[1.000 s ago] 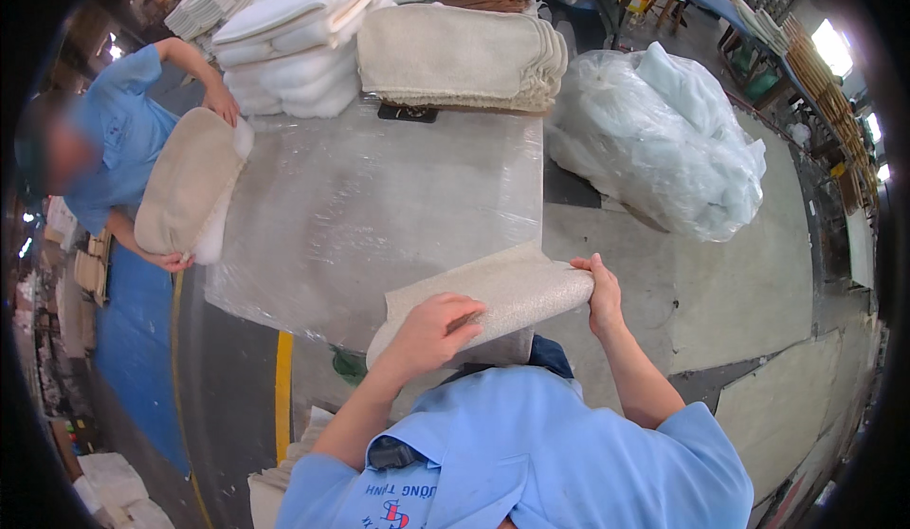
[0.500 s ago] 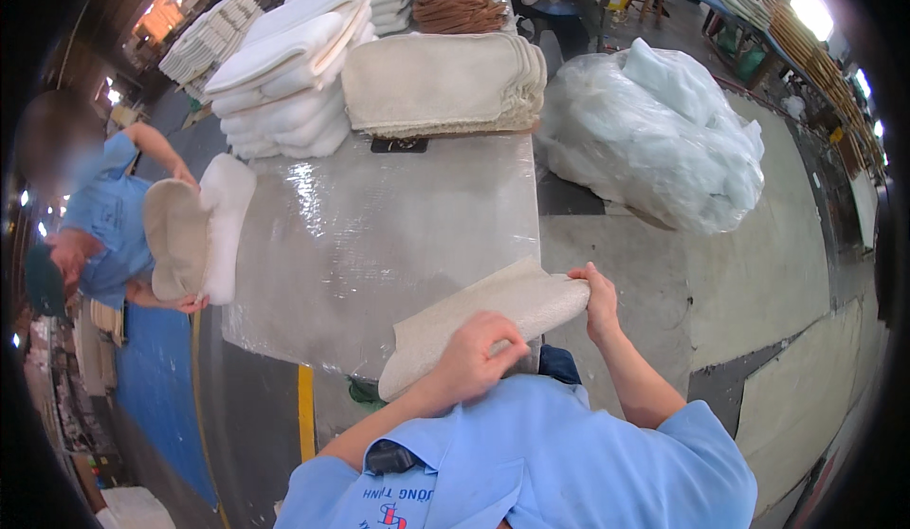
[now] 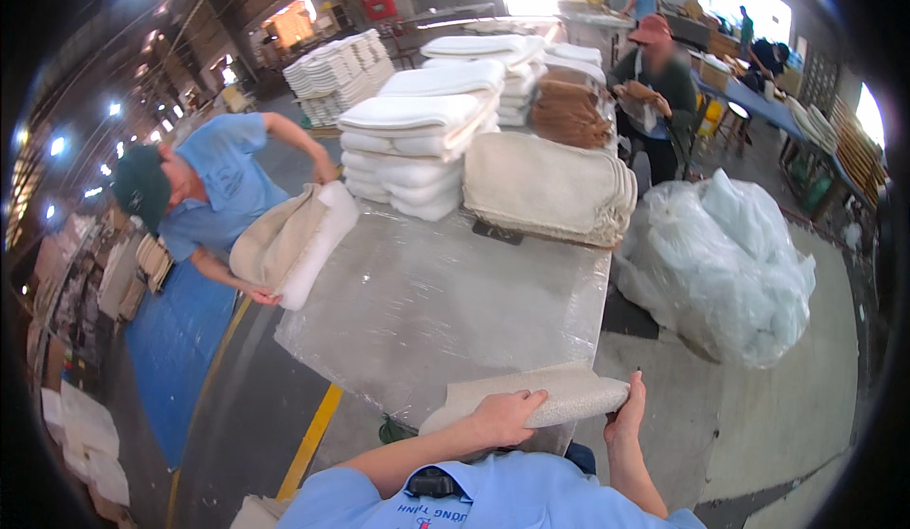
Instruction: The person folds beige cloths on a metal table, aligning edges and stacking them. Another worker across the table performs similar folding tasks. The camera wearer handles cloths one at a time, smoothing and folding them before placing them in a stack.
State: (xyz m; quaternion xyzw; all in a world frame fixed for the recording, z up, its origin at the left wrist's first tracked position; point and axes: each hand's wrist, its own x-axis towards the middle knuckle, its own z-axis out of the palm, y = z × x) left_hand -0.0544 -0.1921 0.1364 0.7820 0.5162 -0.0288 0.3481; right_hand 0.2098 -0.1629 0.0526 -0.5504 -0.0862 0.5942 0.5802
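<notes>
A folded beige fabric cover [image 3: 569, 396], its right part rounded and thick, lies slanted across the near right corner of the table. My left hand [image 3: 502, 418] grips it near the middle, thumb and fingers closed on the cloth. At its right end, my right hand [image 3: 626, 413] holds the edge, fingers upright against the tip; part of the grip is hidden. Further up the table is a stack of similar beige fabric covers [image 3: 545, 183]. Beside it, to the left, rises a pile of folded white padding sheets [image 3: 417, 117].
A plastic-wrapped table [image 3: 427, 292] spans the middle. On the left, a co-worker [image 3: 223, 173] holds a beige cover over a white pad. To the right stands a big clear plastic bag [image 3: 716, 268] of white material. Brown covers [image 3: 572, 112] and another person [image 3: 654, 93] are further back.
The view has tipped up, showing more of the room. My left hand has come down onto the cover and closed on it. The co-worker's beige cover sits further over the white pad.
</notes>
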